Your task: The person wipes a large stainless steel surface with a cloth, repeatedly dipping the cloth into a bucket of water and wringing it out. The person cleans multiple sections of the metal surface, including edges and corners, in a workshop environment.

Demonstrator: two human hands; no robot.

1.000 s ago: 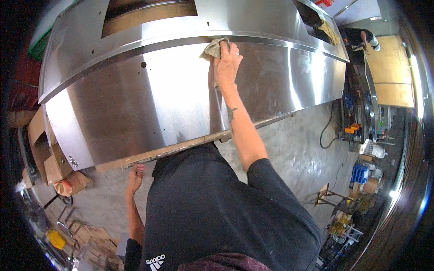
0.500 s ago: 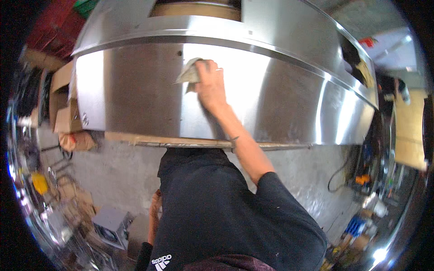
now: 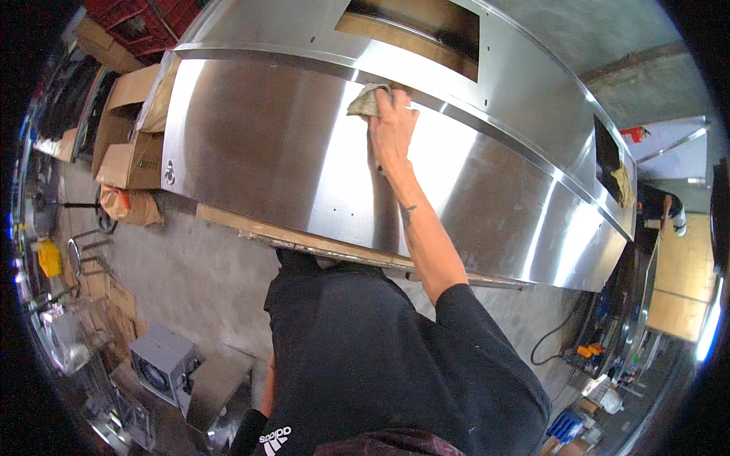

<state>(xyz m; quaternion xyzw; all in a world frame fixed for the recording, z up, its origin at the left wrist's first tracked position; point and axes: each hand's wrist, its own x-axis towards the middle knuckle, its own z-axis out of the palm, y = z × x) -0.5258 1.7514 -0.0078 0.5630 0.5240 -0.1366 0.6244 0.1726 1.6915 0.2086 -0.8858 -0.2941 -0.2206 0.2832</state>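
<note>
My right hand point(image 3: 393, 125) is closed on a greyish cloth rag point(image 3: 367, 100) and presses it against the front panel of a large stainless steel cabinet point(image 3: 251, 144). The rag lies just below the ledge running along the panel's top, with its loose end spread to the left of my fingers. Small dark holes show lower on the panel. Of my left arm only a stretch of forearm point(image 3: 269, 389) appears beside my black shirt; the hand itself is hidden behind my body.
Rectangular cut-outs point(image 3: 411, 34) open in the cabinet's upper face. Cardboard boxes point(image 3: 131, 163) stand at its left end. A grey box-shaped machine point(image 3: 162, 363) sits on the concrete floor at lower left. Another person point(image 3: 663, 207) is partly visible at far right, near a cable point(image 3: 544, 357).
My right hand has slid the rag up the panel, closer to the ledge. The whole view has turned, so the cabinet now slants down to the right. My left hand has dropped out of sight.
</note>
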